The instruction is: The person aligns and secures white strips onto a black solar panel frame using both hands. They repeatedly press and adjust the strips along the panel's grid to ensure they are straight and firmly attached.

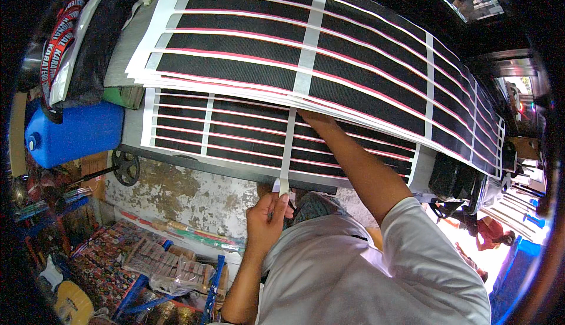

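Note:
My left hand (268, 218) pinches the lower end of a pale strip of tape (287, 148) at the near edge of the worktable. Upward from there, the tape runs straight across a lower sheet (247, 126) laid with black ribbed bands and thin red-and-white lines. My right hand (318, 122) reaches under the edge of a stack of similar banded sheets (376, 69) that overhangs the lower one. Its fingers are hidden beneath that stack, near the tape's far end. Other pale strips cross the bands on both layers.
A blue jerrycan (76, 131) and a dark handwheel (126, 168) are at the left. Below them are bundled goods in clear plastic (168, 266) and blue frames. Black bags (456, 181) lie at the table's right end. Another person (493, 234) is at the far right.

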Demonstrator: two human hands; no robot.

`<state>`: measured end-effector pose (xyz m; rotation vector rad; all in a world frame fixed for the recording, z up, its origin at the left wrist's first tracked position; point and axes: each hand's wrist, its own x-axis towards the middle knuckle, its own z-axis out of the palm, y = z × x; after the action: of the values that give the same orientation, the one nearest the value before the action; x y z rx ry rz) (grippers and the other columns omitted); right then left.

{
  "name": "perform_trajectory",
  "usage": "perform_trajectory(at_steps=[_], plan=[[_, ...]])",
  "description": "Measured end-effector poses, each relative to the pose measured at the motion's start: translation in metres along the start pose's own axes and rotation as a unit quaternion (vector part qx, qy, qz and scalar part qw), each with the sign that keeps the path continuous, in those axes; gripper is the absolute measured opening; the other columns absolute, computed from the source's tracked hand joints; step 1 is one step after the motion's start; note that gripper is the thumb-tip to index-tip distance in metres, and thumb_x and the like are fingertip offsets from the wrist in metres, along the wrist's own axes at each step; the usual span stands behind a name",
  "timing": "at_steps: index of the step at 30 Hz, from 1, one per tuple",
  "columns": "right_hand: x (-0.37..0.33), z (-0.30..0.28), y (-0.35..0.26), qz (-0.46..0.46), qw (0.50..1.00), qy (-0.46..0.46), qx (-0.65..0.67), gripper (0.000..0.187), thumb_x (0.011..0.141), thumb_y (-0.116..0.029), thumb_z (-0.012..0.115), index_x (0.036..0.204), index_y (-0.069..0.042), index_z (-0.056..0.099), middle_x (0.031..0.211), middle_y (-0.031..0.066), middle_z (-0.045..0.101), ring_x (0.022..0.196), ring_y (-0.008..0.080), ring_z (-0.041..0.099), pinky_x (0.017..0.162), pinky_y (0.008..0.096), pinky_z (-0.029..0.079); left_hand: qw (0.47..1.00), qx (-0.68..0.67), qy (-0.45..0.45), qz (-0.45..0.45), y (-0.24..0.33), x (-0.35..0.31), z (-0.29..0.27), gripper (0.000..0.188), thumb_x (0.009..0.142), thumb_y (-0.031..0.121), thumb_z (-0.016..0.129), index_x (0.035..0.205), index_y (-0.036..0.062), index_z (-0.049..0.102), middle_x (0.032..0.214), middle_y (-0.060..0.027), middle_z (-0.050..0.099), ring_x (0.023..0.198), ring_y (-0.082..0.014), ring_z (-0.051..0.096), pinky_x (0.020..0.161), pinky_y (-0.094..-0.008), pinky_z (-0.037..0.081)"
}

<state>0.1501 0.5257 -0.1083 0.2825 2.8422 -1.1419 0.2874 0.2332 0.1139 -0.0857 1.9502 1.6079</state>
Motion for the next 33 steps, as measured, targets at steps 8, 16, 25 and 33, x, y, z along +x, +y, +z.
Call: perform_trajectory(at_steps=[8, 16, 25, 33], plan=[[-0.029, -0.013, -0.055, -0.207, 0.932, 0.176, -0.238, 0.033, 0.099, -0.026, 0.071, 0.130, -0.014, 0.072, 0.120, 0.0154, 0.074, 0.100, 0.0399, 0.075, 0.079, 0.0561, 0.063, 0.999, 0.025, 0.008, -0.040, -0.014, -0.038, -0.011, 0.023, 0.110, 0.022, 0.068, 0.100, 0.0007, 0.070, 0.077, -0.0062, 0.077, 0.070, -0.0111, 0.072, 0.069, -0.0294, 0.057], [-0.028, -0.010, -0.058, -0.259, 0.930, 0.157, -0.207, 0.018, 0.098, -0.030, 0.074, 0.112, -0.020, 0.079, 0.109, 0.0052, 0.074, 0.098, 0.0332, 0.075, 0.079, 0.0513, 0.063, 0.998, 0.017, -0.004, -0.061, -0.011, -0.045, -0.013, 0.023, 0.109, 0.022, 0.069, 0.100, 0.0004, 0.070, 0.076, -0.0056, 0.076, 0.071, -0.0107, 0.070, 0.072, -0.0289, 0.057], [-0.033, -0.020, -0.072, -0.234, 0.947, 0.155, -0.155, 0.018, 0.099, -0.036, 0.072, 0.108, -0.022, 0.079, 0.107, 0.0095, 0.074, 0.100, 0.0338, 0.074, 0.086, 0.0510, 0.062, 0.998, 0.027, 0.007, -0.049, -0.010, -0.055, -0.014, 0.023, 0.109, 0.021, 0.070, 0.100, -0.0002, 0.071, 0.077, -0.0061, 0.076, 0.071, -0.0110, 0.070, 0.070, -0.0290, 0.056], [-0.032, -0.021, -0.070, -0.200, 0.960, 0.126, -0.148, 0.020, 0.100, -0.038, 0.071, 0.110, -0.022, 0.078, 0.107, 0.0116, 0.074, 0.099, 0.0367, 0.074, 0.088, 0.0535, 0.062, 0.998, 0.031, 0.012, -0.054, -0.008, -0.051, -0.014, 0.025, 0.108, 0.022, 0.071, 0.098, -0.0006, 0.070, 0.076, -0.0065, 0.076, 0.070, -0.0110, 0.071, 0.068, -0.0286, 0.056]])
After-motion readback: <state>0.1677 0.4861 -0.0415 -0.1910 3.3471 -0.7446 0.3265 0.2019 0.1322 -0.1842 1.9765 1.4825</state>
